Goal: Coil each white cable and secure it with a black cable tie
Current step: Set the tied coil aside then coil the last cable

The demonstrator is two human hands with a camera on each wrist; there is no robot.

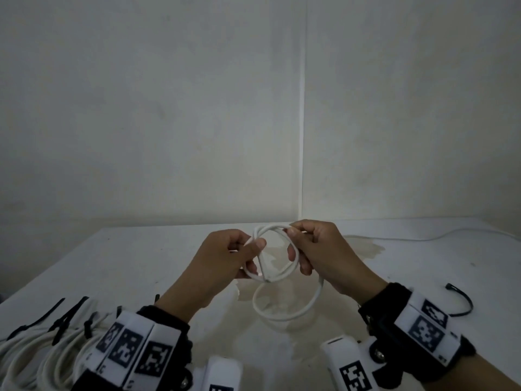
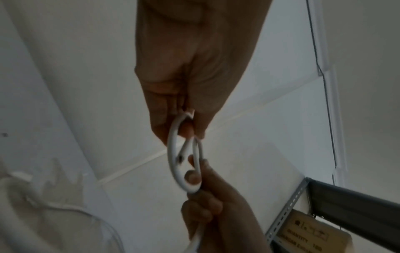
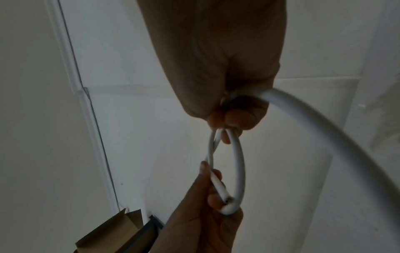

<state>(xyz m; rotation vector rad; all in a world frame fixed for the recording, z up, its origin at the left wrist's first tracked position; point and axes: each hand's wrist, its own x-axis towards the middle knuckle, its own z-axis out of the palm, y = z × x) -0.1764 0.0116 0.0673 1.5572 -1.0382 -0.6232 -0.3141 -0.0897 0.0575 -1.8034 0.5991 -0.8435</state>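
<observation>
- Left hand (image 1: 225,258) pinches the white cable (image 1: 270,249) coil's left side; right hand (image 1: 318,249) fingers curl round its right.
- Loose tail hangs below the right hand; black cable tie (image 1: 462,301) lies on the surface nearer it.

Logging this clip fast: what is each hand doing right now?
Left hand: closed, pinching the white cable coil.
Right hand: closed, gripping the coil's other side.
</observation>
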